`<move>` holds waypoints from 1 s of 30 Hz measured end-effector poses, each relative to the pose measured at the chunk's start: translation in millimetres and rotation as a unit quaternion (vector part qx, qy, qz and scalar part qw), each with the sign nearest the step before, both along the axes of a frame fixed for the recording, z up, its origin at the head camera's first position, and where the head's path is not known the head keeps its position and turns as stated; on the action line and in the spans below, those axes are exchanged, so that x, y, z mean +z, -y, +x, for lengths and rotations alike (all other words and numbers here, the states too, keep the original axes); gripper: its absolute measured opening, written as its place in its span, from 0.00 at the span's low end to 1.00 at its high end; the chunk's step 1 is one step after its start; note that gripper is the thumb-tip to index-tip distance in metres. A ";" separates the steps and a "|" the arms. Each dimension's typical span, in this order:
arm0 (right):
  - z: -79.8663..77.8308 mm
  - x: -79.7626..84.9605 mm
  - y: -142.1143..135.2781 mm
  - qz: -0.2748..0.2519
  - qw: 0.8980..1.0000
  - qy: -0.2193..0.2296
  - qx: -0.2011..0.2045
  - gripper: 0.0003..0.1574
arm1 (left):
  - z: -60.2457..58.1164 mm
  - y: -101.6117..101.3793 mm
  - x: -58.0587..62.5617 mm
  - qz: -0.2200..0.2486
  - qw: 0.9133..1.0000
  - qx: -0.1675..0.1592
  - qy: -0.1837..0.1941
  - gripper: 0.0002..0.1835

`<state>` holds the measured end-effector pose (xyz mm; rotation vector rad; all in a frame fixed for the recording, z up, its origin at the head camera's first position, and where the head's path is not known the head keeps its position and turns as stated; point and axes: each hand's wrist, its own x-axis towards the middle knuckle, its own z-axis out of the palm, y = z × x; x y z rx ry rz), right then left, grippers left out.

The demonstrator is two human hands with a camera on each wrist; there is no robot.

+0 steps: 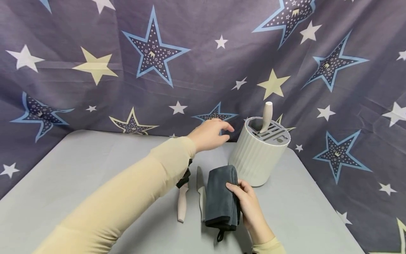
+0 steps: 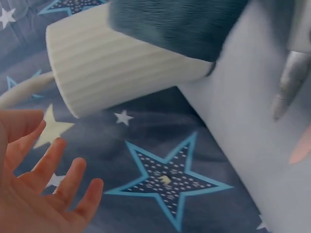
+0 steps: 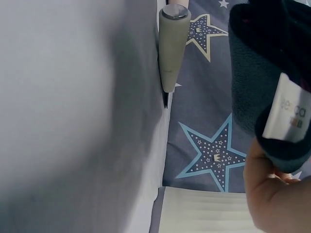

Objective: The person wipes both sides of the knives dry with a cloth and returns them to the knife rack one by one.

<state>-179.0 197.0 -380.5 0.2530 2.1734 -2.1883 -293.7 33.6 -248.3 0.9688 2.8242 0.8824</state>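
Plainly, cream left sleeve [image 1: 133, 187]: extends over the grey table [image 1: 79, 162], with a black wristband [image 1: 184, 179] near the cuff
Pink handle [image 1: 182, 206]: lies on the table beside the forearm; its far end is hidden in the head view
Small knife [image 1: 201, 190]: flat on the table between the pink handle and the cloth, blade pointing away from the person
Left hand [image 1: 211, 135]: raised, fingers apart and loosely bent, nothing between them; near the block, not touching the handle in it
Dark grey cloth [image 1: 220, 194]: folded, black edging and loop at the lower end; located just right of the small knife, in front of the block; whether the fold contains anything cannot be told
Right hand [image 1: 250, 204]: grips the cloth by its right side, thumb on the upper face
White ribbed block [image 1: 253, 160]: stands on the table, slotted top uppermost
Standing handle [image 1: 268, 114]: rises from the block's top, leaning slightly right
Reach and grip, in judgement: keep the cloth folded thick under the right thumb and clear of the small knife; any pull on the standing handle should be by its grip alone, straight along the slot, with the block steady
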 end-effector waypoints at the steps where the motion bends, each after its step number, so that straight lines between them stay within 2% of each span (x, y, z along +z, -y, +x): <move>1: -0.1 0.3 -0.4 -0.001 1.000 -0.001 -0.001 0.21 | 0.2 3.1 -2.7 0.000 1.000 0.006 0.001 0.18; 4: 0.0 1.0 -1.4 0.000 1.000 -0.001 -0.004 0.21 | 1.7 12.2 -11.1 -0.005 1.000 0.027 0.004 0.17; 11: 1.9 1.1 -3.0 -0.003 1.000 0.006 -0.005 0.22 | 7.5 32.6 -35.6 -0.047 0.996 0.076 -0.015 0.14; 20: 1.0 0.4 -2.5 -0.003 1.000 0.006 -0.004 0.23 | 13.3 54.9 -78.6 -0.104 0.986 0.129 -0.015 0.09; 24: 0.3 0.3 -1.7 -0.004 1.000 0.006 -0.004 0.22 | 18.6 61.4 -95.8 -0.110 0.983 0.149 0.003 0.11; 30: 0.2 0.0 0.2 -0.004 1.000 0.003 -0.004 0.22 | 31.0 71.1 -113.9 -0.104 0.979 0.163 0.065 0.14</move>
